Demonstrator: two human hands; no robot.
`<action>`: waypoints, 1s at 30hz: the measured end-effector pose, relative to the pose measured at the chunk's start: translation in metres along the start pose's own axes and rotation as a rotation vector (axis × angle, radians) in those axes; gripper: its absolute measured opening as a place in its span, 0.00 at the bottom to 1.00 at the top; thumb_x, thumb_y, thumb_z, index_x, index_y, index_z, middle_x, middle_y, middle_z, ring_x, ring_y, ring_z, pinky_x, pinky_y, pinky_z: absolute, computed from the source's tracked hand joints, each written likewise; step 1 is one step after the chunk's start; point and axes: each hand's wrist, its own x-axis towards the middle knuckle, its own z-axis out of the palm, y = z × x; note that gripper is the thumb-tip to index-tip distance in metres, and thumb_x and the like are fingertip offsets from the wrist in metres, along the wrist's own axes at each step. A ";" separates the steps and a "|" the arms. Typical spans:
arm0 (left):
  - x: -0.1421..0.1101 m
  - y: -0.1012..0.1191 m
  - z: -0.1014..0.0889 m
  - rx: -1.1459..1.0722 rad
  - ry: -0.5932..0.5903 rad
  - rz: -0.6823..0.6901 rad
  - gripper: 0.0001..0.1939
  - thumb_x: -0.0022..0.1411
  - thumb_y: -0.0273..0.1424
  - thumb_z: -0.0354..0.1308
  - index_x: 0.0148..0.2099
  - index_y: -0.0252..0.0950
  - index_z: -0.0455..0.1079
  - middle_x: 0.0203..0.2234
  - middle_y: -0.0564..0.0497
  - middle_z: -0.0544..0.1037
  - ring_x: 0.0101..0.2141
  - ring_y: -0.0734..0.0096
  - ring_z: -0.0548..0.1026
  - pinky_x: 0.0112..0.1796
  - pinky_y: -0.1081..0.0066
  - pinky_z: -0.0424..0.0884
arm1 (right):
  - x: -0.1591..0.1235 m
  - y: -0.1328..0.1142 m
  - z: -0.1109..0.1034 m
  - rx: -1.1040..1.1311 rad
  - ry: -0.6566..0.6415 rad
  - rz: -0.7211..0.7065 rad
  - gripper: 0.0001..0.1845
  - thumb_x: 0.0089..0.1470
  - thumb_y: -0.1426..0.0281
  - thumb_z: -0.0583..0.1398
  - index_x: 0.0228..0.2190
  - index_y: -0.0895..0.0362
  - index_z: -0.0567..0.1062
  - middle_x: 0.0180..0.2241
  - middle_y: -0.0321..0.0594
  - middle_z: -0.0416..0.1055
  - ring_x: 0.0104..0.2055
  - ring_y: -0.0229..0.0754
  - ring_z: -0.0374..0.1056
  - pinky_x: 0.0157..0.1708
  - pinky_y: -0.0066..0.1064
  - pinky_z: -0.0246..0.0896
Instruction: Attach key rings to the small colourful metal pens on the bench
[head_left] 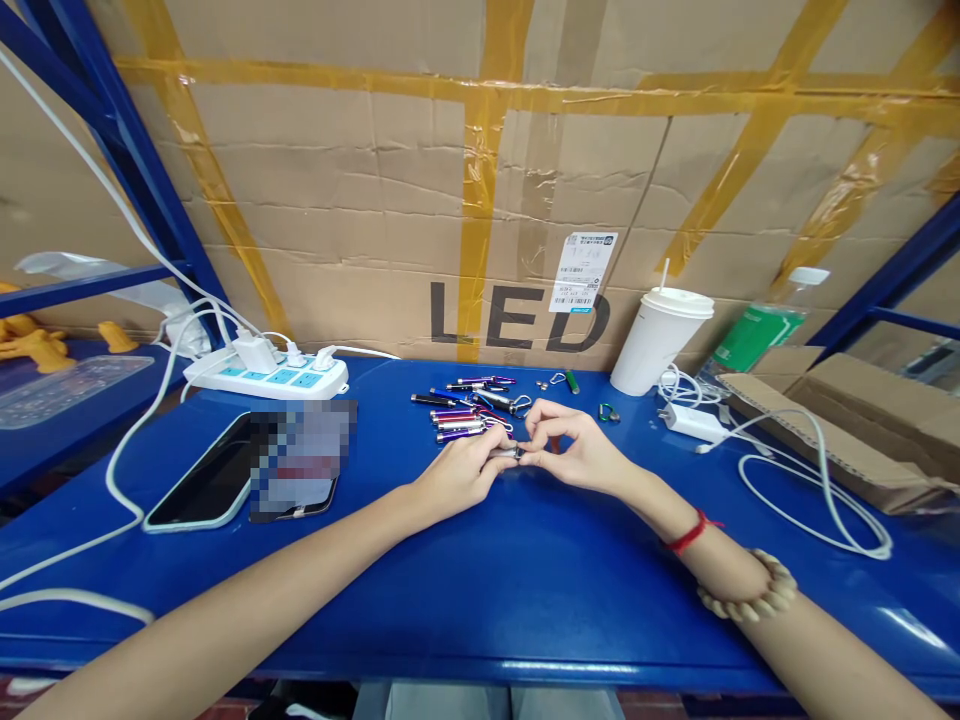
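Note:
My left hand [459, 472] and my right hand [571, 447] meet over the middle of the blue table [480, 590]. Together they pinch a small silver keychain flashlight [510, 454], one hand at each end, fingers curled closed. Just behind the hands lies a pile of several small flashlights [465, 410] in purple, black and silver, some with key rings. Loose small parts, a green carabiner [608, 411] and a ring [555, 378], lie to the right of the pile.
A white power strip [266, 377] with plugged chargers sits at the back left, two phones [225, 480] lie left of my hands. A white lidded cup [660, 340], a white charger with cable [795, 470] and a cardboard box [847, 420] stand at right. A cardboard wall marked LED rises behind.

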 end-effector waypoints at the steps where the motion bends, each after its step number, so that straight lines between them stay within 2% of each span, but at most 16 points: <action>1: 0.000 -0.001 0.000 0.021 0.014 0.014 0.04 0.63 0.28 0.46 0.34 0.35 0.55 0.33 0.52 0.73 0.33 0.73 0.71 0.32 0.77 0.63 | 0.000 0.000 0.001 0.008 0.007 0.009 0.13 0.46 0.67 0.62 0.17 0.62 0.69 0.27 0.41 0.61 0.27 0.32 0.58 0.20 0.22 0.54; 5: 0.000 -0.001 0.001 0.110 0.097 0.075 0.04 0.63 0.26 0.47 0.33 0.35 0.57 0.32 0.52 0.73 0.31 0.73 0.71 0.31 0.77 0.63 | 0.001 0.000 0.003 0.021 0.025 0.038 0.13 0.46 0.67 0.62 0.18 0.62 0.68 0.27 0.40 0.61 0.27 0.32 0.58 0.20 0.22 0.54; 10: 0.002 0.000 0.002 0.169 0.145 0.085 0.04 0.63 0.26 0.49 0.33 0.34 0.58 0.31 0.53 0.73 0.31 0.73 0.71 0.31 0.77 0.62 | 0.003 0.000 0.002 0.033 0.051 -0.012 0.12 0.46 0.69 0.62 0.18 0.62 0.69 0.26 0.41 0.62 0.28 0.33 0.59 0.23 0.23 0.55; 18: 0.003 0.001 0.004 0.102 0.105 -0.045 0.03 0.63 0.28 0.48 0.39 0.36 0.61 0.35 0.53 0.74 0.34 0.72 0.73 0.33 0.76 0.65 | 0.006 0.001 0.000 0.038 0.039 0.037 0.12 0.47 0.68 0.62 0.19 0.62 0.71 0.28 0.42 0.64 0.29 0.34 0.61 0.22 0.23 0.54; 23: 0.004 0.004 0.004 0.209 0.086 -0.007 0.04 0.62 0.27 0.48 0.38 0.35 0.63 0.34 0.52 0.74 0.34 0.71 0.72 0.33 0.75 0.65 | 0.002 0.006 0.001 -0.007 -0.082 0.075 0.14 0.48 0.64 0.61 0.19 0.62 0.71 0.30 0.42 0.65 0.30 0.34 0.62 0.29 0.27 0.58; 30: 0.005 0.007 0.002 0.166 0.054 -0.048 0.10 0.64 0.28 0.45 0.45 0.38 0.65 0.39 0.52 0.74 0.38 0.70 0.72 0.39 0.73 0.66 | 0.002 0.011 0.002 -0.053 -0.085 0.065 0.17 0.50 0.61 0.59 0.19 0.61 0.70 0.31 0.41 0.65 0.31 0.34 0.62 0.30 0.27 0.57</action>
